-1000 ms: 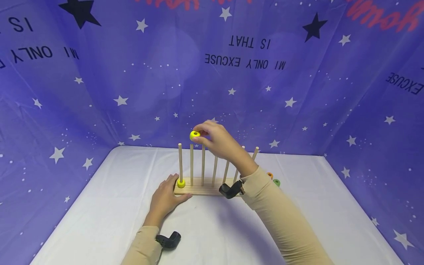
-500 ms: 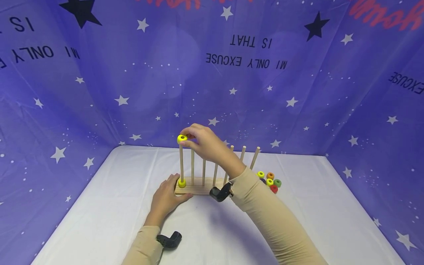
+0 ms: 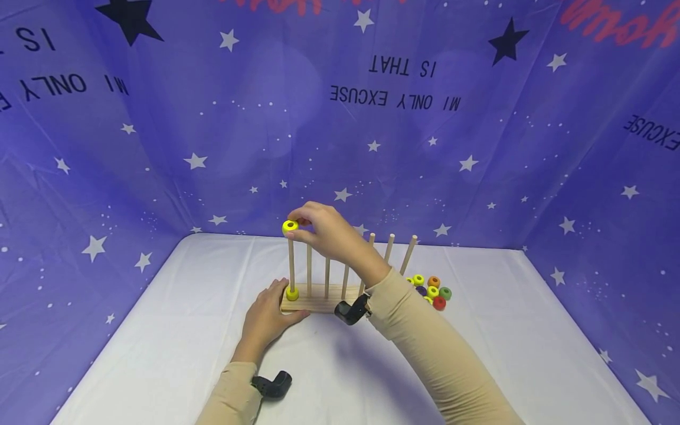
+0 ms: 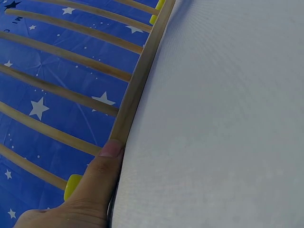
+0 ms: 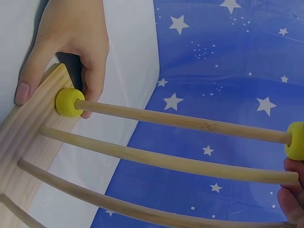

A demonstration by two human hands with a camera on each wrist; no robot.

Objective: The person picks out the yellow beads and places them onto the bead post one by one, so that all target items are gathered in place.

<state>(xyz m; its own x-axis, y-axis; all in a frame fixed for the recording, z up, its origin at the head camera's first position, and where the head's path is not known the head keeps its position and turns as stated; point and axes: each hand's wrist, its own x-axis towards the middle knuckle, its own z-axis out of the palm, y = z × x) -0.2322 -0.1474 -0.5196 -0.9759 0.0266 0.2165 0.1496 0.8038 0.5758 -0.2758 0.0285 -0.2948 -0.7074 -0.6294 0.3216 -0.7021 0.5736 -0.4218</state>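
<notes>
My right hand (image 3: 333,235) pinches a yellow bead (image 3: 290,226) between thumb and fingers at the top of the leftmost wooden peg (image 3: 291,265). In the right wrist view, that peg's tip sits in the hole of the held bead (image 5: 296,141). Another yellow bead (image 5: 69,102) rests at the foot of the same peg. My left hand (image 3: 267,316) grips the left end of the wooden peg base (image 3: 319,304), its thumb along the front edge and its fingers behind. Part of the base's right side is hidden behind my right arm.
Several loose beads, including a red bead (image 3: 438,303), a green bead (image 3: 445,293) and an orange bead (image 3: 434,281), lie right of the base on the white tablecloth (image 3: 494,330). A purple star-printed curtain (image 3: 340,147) encloses the table's back and sides.
My right hand has carried the yellow bead leftward to the leftmost peg, then lowered it slightly onto the tip. More loose beads show beside my right sleeve. The left hand stays put.
</notes>
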